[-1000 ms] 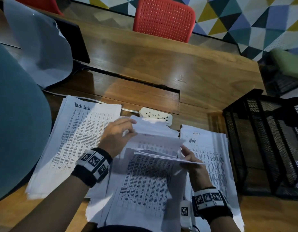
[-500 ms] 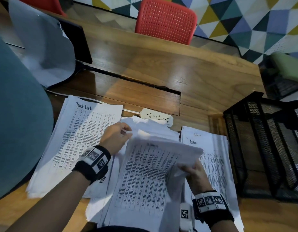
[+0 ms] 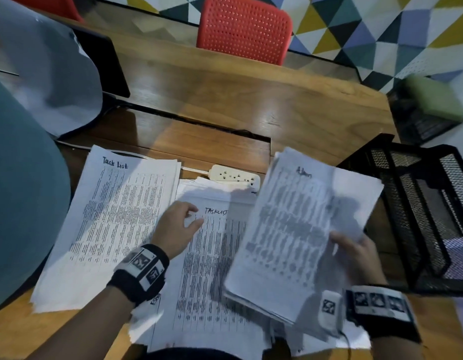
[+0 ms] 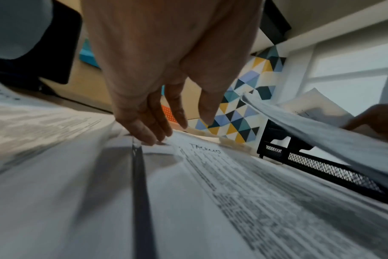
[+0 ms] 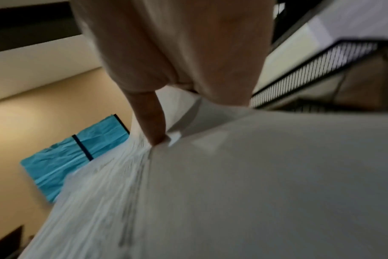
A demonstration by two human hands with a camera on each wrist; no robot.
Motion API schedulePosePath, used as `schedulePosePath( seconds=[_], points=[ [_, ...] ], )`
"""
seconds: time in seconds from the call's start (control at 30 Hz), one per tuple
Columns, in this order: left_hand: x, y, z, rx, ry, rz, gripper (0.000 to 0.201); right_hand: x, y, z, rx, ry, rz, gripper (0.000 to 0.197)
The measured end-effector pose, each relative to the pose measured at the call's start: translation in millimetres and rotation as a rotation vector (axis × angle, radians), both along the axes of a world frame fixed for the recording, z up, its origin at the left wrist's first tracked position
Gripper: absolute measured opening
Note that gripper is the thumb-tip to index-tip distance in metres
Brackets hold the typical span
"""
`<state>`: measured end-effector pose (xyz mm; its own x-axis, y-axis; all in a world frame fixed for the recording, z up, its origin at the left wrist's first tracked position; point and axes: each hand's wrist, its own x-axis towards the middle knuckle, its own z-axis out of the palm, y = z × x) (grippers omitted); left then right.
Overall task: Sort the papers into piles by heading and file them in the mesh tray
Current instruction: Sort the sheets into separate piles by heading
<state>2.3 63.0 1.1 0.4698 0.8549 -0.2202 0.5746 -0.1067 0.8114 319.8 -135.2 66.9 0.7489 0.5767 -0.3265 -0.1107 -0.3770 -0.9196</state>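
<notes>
On the desk: brown wooden table (image 3: 225,105) carries three lots of white printed papers, with the black wire-mesh tray (image 3: 417,211) at its right edge.
Left pile: sheets headed "Task List" (image 3: 116,216), lying flat.
Middle stack: unsorted sheets (image 3: 215,268), the top one headed "Tasklist".
Lifted sheet: blurred page headed "Admin" (image 3: 298,229), held over the right-hand pile, which it hides.
Risk: this page could land askew or slide off toward the tray, as only one edge is held and it looks to be moving fast.
Right hand (image 3: 355,255): fingers curled, pinching the lifted sheet's right edge.
Left hand (image 3: 176,229): relaxed and apart, fingertips (image 4: 148,138) touching the middle stack's top sheet, gripping nothing.
</notes>
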Motion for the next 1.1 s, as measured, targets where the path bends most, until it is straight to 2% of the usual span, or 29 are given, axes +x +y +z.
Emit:
schedulePosePath(
  seconds=[0.07,0.1,0.2,0.3,0.33,0.4,0.47,0.5,0.57,0.63,0.77,0.8,0.87,0.93,1.0,1.03,1.1],
  points=[
    [3,6,0,0.09,0.062,-0.017,0.031,28,-11,11,-0.076,-0.04,-0.004,0.004],
    [5,9,0,0.107,0.099,-0.007,0.033,40,-16,9,-0.127,-0.055,-0.012,0.005],
    [13,15,1,0.115,0.207,0.037,0.044,58,-24,-8,-0.315,-0.117,-0.006,0.028],
    [19,18,2,0.13,0.241,0.077,0.054,50,-16,-21,-0.688,-0.415,0.107,0.049],
    [20,19,2,0.147,0.238,0.093,0.055,41,-11,-22,-0.744,-0.533,0.12,0.059],
    [20,20,1,0.18,0.228,0.135,0.054,15,0,-28,-0.682,-0.751,0.123,0.067],
    [19,21,1,0.185,0.2,0.161,0.048,-21,15,-38,-0.593,-0.872,0.199,0.058],
    [19,20,-1,0.187,0.183,0.155,0.042,-40,23,-42,-0.584,-0.812,0.264,0.053],
    [17,19,-4,0.184,0.165,0.124,0.028,-73,40,-53,-0.613,-0.558,0.383,0.05],
    [14,19,-6,0.182,0.173,0.108,0.015,-94,53,-64,-0.624,-0.376,0.395,0.052],
    [9,24,-3,0.241,0.145,0.01,0.016,-106,67,-74,-0.557,-0.383,0.283,0.058],
    [8,24,2,0.19,0.079,-0.034,0.018,-103,68,-76,-0.509,-0.397,0.271,0.062],
    [3,24,14,-0.097,-0.138,-0.144,0.021,-95,68,-76,-0.388,-0.416,0.282,0.068],
    [-2,19,24,-0.338,-0.315,-0.204,0.026,-90,66,-71,-0.274,-0.36,0.314,0.058],
    [-6,15,27,-0.439,-0.435,-0.15,0.027,-87,63,-66,-0.145,-0.203,0.287,0.033],
    [-9,15,28,-0.476,-0.482,-0.105,0.027,-86,61,-64,-0.085,-0.137,0.261,0.027],
    [-12,15,27,-0.559,-0.562,-0.042,0.022,-83,59,-64,0.0,-0.057,0.229,0.032]
  ],
)
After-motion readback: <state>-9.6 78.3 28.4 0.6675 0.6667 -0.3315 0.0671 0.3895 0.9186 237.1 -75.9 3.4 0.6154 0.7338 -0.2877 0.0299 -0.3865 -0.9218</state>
